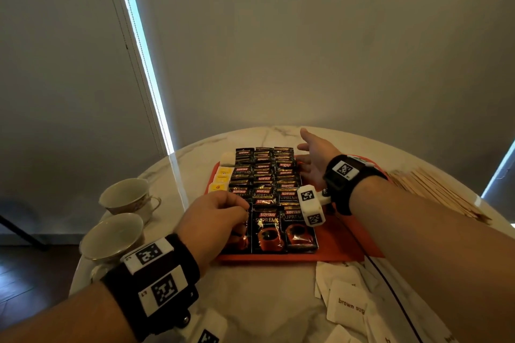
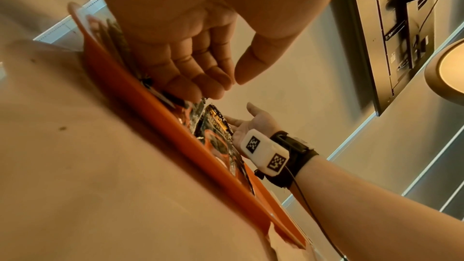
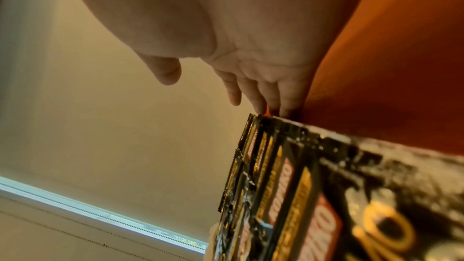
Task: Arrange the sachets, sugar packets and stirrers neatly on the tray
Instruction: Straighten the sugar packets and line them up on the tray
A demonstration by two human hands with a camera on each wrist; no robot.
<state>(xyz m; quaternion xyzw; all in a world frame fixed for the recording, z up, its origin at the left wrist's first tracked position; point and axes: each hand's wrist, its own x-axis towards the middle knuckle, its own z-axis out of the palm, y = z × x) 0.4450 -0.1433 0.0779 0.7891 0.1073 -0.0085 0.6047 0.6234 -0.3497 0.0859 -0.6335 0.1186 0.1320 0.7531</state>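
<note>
Orange tray [image 1: 340,248] at lower centre of the head view, on a marble table [image 1: 267,301], carries three columns of overlapping black coffee sachets [image 1: 264,198], with yellow packets [image 1: 221,179] along its left edge. Left hand [image 1: 216,217] rests on the near-left sachet, fingers curled; whether it pinches the foil cannot be told. Right hand [image 1: 313,160] lies spread, fingers straight, along the right side of the sachet columns. White sugar packets [image 1: 348,303] lie loose at lower right; wooden stirrers [image 1: 426,189] at right edge; two cups [image 1: 122,217] at left.

Left wrist view: left fingers [image 2: 200,74] bent over the sachets, thumb apart, tips nearly meeting.

Right wrist view: straight fingers [image 3: 263,94] meet the sachets' far edge against the tray.
</note>
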